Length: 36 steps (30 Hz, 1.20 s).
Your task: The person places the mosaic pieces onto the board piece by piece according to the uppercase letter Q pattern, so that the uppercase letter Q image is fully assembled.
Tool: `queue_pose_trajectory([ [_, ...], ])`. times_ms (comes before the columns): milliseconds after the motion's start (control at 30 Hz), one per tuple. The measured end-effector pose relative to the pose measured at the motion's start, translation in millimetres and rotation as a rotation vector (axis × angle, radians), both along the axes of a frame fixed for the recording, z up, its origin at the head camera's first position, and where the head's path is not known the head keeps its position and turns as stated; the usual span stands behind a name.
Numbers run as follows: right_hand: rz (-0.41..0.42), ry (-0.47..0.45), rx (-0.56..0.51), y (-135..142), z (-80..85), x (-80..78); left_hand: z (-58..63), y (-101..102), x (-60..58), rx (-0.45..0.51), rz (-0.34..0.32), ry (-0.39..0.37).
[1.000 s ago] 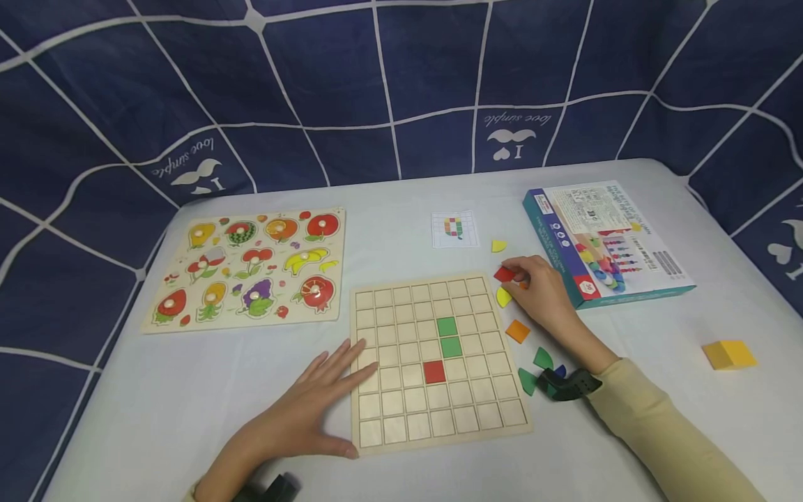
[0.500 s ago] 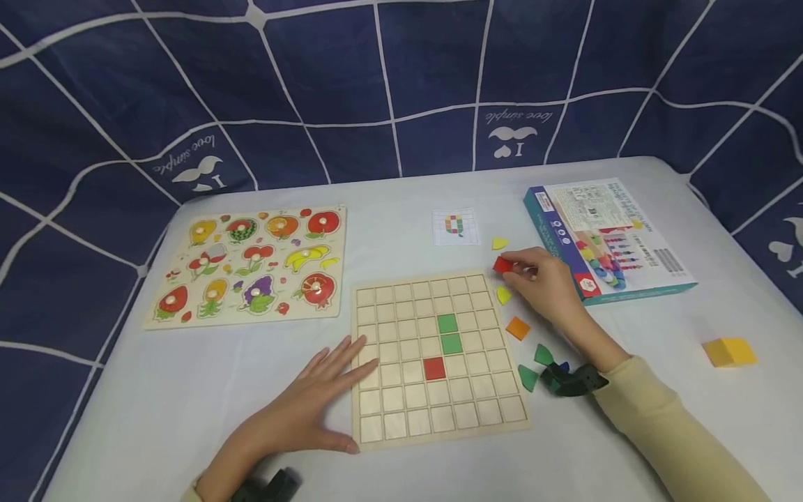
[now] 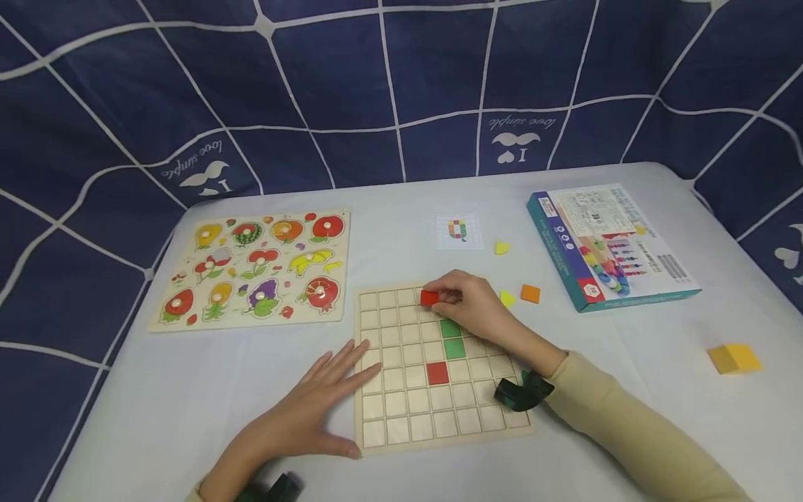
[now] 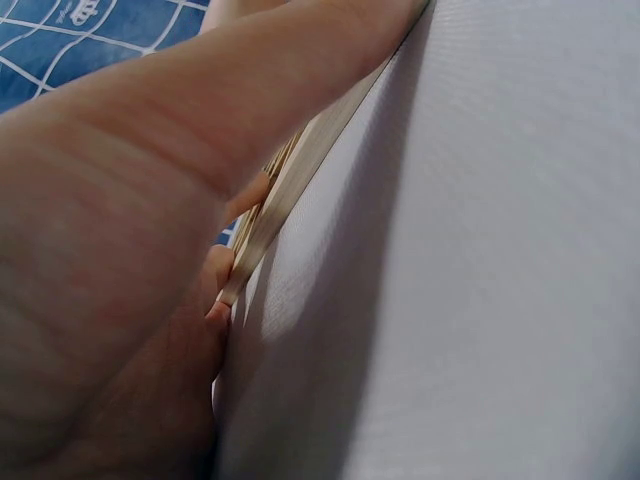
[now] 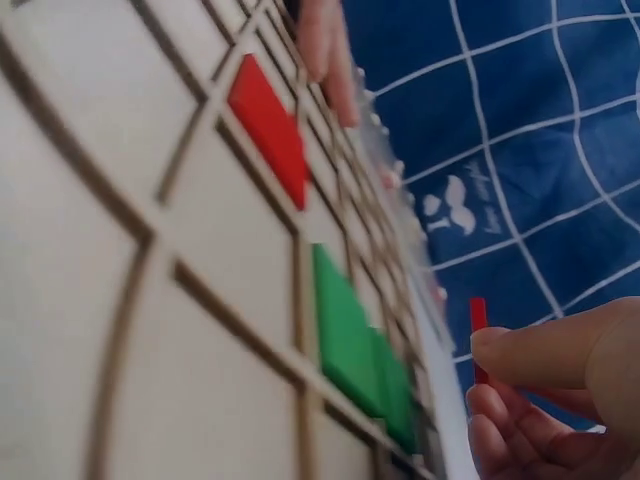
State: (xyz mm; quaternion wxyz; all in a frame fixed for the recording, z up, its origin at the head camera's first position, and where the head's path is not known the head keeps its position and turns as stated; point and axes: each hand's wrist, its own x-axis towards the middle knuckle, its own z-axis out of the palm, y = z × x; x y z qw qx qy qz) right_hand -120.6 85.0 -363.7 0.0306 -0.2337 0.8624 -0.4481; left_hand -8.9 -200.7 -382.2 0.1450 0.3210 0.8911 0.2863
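My right hand [image 3: 473, 305] pinches a red square tile [image 3: 429, 298] between thumb and fingers, over the back rows of the wooden grid board [image 3: 445, 424]. In the right wrist view that tile [image 5: 479, 318] is seen edge-on, held off the board. Two green square tiles [image 3: 454, 348] sit in adjoining cells just in front of the hand, and another red tile [image 3: 437, 373] lies in a cell nearer the front. With fingers spread, my left hand [image 3: 307, 415] rests at the board's left edge, fingertips on its border and thumb by the front left corner.
A pattern card [image 3: 459, 231] lies behind the board. To the right are yellow pieces [image 3: 502, 248], an orange tile [image 3: 530, 293], a boxed set [image 3: 617, 247] and a yellow block [image 3: 735, 358]. A fruit peg puzzle [image 3: 251, 270] lies back left. The right wrist's black strap hides other pieces.
My right hand has picked up the red tile from beside the board and carried it left over the back rows. The orange tile shows farther back and right than before. My left hand stays put.
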Motion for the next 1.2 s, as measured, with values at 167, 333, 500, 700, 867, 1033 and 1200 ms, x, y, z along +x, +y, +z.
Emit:
queue_pose_trajectory([
  [167, 0.029, 0.013, 0.045, -4.0, -9.9, -1.5, -0.9, 0.2, -0.6, 0.006, 0.003, -0.013],
  [333, 0.037, 0.035, 0.093, -5.6, -12.4, 0.0, -0.5, -0.3, 0.6, 0.003, 0.009, -0.018],
  [500, 0.058, 0.055, 0.122, -6.1, -12.7, 1.9, -0.8, -1.1, 1.5, -0.003, 0.008, -0.016],
  [700, 0.065, 0.063, 0.123, -5.4, -11.6, 4.6, -2.4, -1.2, 0.9, -0.013, 0.001, 0.009],
  [867, 0.07, 0.072, 0.109, -5.7, -10.8, 6.7, -2.4, -1.3, 1.4, 0.0, 0.002, 0.013],
  [1033, 0.037, 0.083, 0.104, -6.2, -10.3, 7.0, -2.3, -0.6, 1.0, 0.01, 0.004, 0.015],
  [1200, 0.012, 0.052, 0.075, -2.2, -4.1, 8.6, -2.8, -0.7, 1.2, 0.016, 0.004, 0.015],
])
